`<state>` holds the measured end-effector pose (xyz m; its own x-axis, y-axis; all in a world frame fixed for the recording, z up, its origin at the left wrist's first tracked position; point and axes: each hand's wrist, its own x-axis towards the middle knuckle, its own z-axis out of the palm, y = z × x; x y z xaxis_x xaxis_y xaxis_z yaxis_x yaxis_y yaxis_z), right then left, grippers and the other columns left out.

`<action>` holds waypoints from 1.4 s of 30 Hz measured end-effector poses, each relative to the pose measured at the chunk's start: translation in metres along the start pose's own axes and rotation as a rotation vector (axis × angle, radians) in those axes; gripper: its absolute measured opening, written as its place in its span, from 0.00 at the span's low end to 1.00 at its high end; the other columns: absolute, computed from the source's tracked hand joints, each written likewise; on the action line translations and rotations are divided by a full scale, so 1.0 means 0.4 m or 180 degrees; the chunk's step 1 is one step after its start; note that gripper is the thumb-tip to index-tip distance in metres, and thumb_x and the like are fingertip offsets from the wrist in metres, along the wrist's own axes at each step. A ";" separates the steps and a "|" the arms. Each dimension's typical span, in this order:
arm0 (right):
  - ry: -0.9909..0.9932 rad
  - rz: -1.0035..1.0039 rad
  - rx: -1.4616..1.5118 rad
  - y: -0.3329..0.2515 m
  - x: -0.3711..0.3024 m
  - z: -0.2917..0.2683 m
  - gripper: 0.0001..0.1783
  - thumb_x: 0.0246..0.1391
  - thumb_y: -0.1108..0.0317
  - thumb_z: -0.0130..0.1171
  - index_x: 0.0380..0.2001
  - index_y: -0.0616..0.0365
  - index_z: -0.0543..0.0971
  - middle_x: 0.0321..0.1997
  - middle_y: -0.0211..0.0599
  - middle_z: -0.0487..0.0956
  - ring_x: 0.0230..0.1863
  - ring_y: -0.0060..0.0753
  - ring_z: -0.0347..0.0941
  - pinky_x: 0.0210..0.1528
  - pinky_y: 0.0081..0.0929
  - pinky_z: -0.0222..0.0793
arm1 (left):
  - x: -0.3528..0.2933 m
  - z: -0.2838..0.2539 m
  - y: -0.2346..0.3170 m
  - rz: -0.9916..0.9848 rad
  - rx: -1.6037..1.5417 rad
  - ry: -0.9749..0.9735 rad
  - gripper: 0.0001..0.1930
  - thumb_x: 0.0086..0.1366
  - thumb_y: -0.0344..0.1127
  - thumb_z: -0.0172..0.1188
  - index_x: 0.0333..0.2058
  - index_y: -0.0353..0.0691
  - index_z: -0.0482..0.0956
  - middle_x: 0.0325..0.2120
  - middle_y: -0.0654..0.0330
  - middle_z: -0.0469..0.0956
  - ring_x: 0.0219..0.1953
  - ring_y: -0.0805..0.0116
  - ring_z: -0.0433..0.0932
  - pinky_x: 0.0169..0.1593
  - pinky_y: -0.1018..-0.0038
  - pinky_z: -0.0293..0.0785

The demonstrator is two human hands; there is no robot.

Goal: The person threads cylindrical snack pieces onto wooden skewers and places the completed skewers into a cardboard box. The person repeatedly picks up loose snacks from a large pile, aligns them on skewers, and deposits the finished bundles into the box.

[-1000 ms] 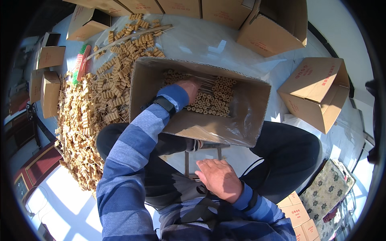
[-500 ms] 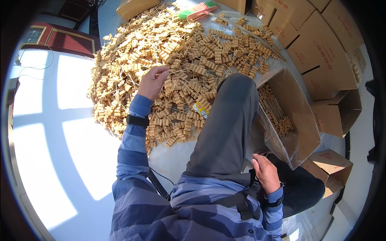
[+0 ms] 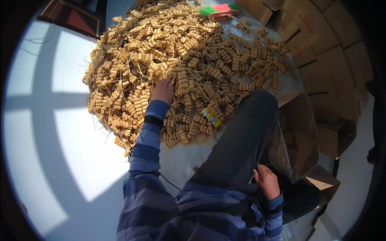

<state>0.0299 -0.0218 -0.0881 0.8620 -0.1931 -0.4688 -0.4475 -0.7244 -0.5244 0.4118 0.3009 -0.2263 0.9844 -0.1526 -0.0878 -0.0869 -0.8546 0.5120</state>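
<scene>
My left hand [image 3: 163, 91] reaches down onto a large heap of tan tubular rolls on thin wooden skewers [image 3: 185, 78]. Its back and knuckles show, but the fingertips are hidden against the rolls, so I cannot see whether it grips one. My right hand [image 3: 267, 181] rests by my bent leg, with nothing in it and its fingers loosely apart. Right of my knee stands a cardboard box lined with clear plastic [image 3: 299, 136]; little of its inside shows in the shade. A yellow printed packet [image 3: 212, 117] lies on the heap's near edge, left of my knee.
A broom with green and red bristles [image 3: 219, 11] lies behind the heap, its handle running to the right. Cardboard boxes [image 3: 329, 72] are stacked at the right, with an open carton [image 3: 339, 136] below. Sunlit pale floor [image 3: 72, 132] spreads at the left.
My left hand has come down from above the heap onto the rolls. My right hand stays by my leg. The view has shifted, and the inside of the lined box shows less.
</scene>
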 end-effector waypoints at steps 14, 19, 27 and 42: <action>0.0136 0.0064 0.0121 0.022 0.007 0.000 0.17 0.58 0.62 0.62 0.45 0.63 0.80 0.39 0.51 0.82 0.41 0.54 0.79 0.44 0.42 0.74 | 0.275 0.210 0.248 0.1328 0.3180 -0.2015 0.19 0.69 0.39 0.57 0.57 0.48 0.77 0.62 0.52 0.68 0.62 0.50 0.70 0.64 0.54 0.65; -0.0057 0.0216 0.0249 0.039 0.010 -0.007 0.17 0.59 0.62 0.62 0.45 0.63 0.80 0.40 0.51 0.82 0.42 0.55 0.78 0.46 0.41 0.74 | 0.312 0.298 0.194 0.1470 0.3895 -0.2489 0.18 0.70 0.39 0.58 0.57 0.46 0.78 0.58 0.58 0.74 0.56 0.54 0.76 0.61 0.58 0.68; 0.0063 0.0006 0.0234 0.047 0.013 -0.004 0.16 0.59 0.63 0.62 0.46 0.63 0.80 0.42 0.50 0.82 0.44 0.54 0.79 0.47 0.41 0.74 | 0.258 0.235 0.126 0.1761 0.3220 -0.2068 0.16 0.68 0.37 0.56 0.52 0.42 0.80 0.55 0.55 0.75 0.54 0.53 0.78 0.49 0.55 0.79; -0.0168 -0.0481 0.2519 -0.147 -0.004 -0.164 0.15 0.69 0.66 0.53 0.52 0.63 0.78 0.45 0.37 0.83 0.47 0.29 0.80 0.50 0.26 0.74 | 0.135 -0.281 0.211 -0.0226 -0.2692 -0.0214 0.17 0.72 0.47 0.58 0.37 0.35 0.80 0.26 0.63 0.77 0.26 0.76 0.77 0.35 0.77 0.79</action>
<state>0.0704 -0.0223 -0.0101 0.9231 -0.0846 -0.3750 -0.3800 -0.0530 -0.9235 0.4748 0.2763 -0.0916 0.9696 -0.1648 -0.1808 0.1448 -0.2087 0.9672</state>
